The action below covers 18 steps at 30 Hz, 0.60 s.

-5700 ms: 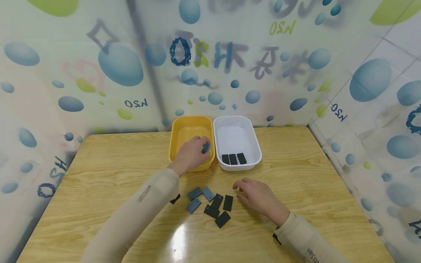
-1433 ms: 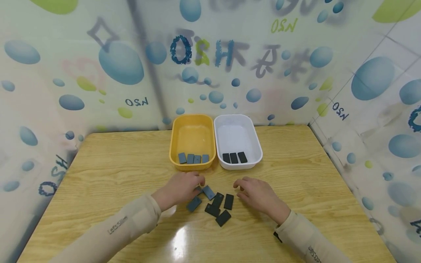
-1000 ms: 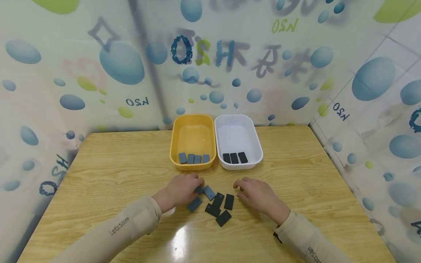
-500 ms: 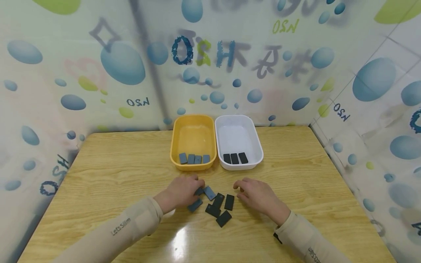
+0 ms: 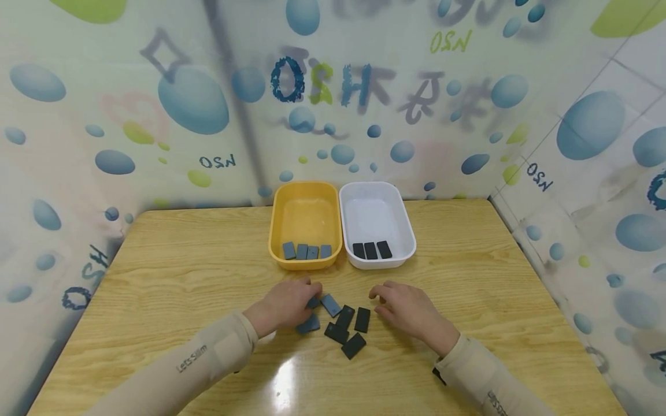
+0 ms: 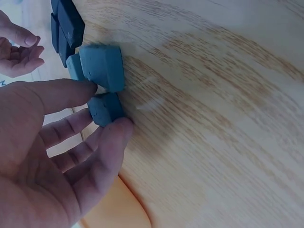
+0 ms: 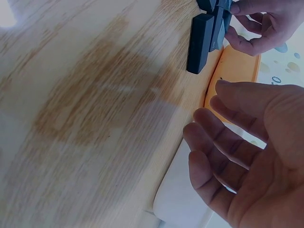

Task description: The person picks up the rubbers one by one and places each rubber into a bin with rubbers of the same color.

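My left hand [image 5: 283, 303] is low over the table, left of a loose group of small rectangular blocks. Thumb and a fingertip pinch a blue-grey block [image 6: 105, 110], partly hidden by the fingers in the head view. Touching or very near it is a second blue-grey block [image 6: 102, 66]; a third blue-grey block [image 5: 330, 305] lies just to the right. Several black blocks [image 5: 354, 346] lie beyond, some overlapping. My right hand [image 5: 413, 312] hovers or rests right of them, fingers loosely curled around nothing, as the right wrist view shows.
A yellow tray [image 5: 279, 222] at the back holds several blue-grey blocks in a row along its near side. Beside it on the right, a white tray [image 5: 406, 231] contains three black blocks. Part of a dark object [image 5: 439, 375] shows under the right sleeve. A patterned wall [image 5: 333, 138] stands behind the table.
Earlier my left hand held a blue-grey block over the yellow tray; it has since come back to the table blocks. Lately the blue-grey blocks at its fingers shifted slightly. My right hand stayed put.
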Available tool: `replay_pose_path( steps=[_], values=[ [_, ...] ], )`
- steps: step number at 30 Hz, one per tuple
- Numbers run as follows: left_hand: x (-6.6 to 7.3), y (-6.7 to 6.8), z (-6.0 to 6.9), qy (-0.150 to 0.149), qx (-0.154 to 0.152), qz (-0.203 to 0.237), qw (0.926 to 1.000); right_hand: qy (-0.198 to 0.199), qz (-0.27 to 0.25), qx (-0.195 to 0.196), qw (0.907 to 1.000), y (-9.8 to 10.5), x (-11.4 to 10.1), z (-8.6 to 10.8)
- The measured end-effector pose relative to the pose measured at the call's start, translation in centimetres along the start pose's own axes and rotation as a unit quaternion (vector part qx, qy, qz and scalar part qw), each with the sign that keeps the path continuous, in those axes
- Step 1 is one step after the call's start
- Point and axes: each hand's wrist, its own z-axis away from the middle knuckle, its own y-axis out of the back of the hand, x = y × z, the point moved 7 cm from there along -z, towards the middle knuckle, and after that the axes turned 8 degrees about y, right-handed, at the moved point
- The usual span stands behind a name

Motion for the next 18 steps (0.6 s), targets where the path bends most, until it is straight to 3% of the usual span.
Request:
replay_pose_path(
  steps=[13, 18],
  values=[
    [-0.45, -0.42, 0.12, 0.019, 0.001, -0.022, 0.9996, -0.006, -0.001, -0.007, 1.0, -0.09, 0.06, -0.11],
    [-0.42, -0.34, 0.17, 0.016, 0.015, -0.028, 0.9994, -0.003, 0.0, -0.003, 1.0, -0.08, 0.02, -0.13]
  ],
)
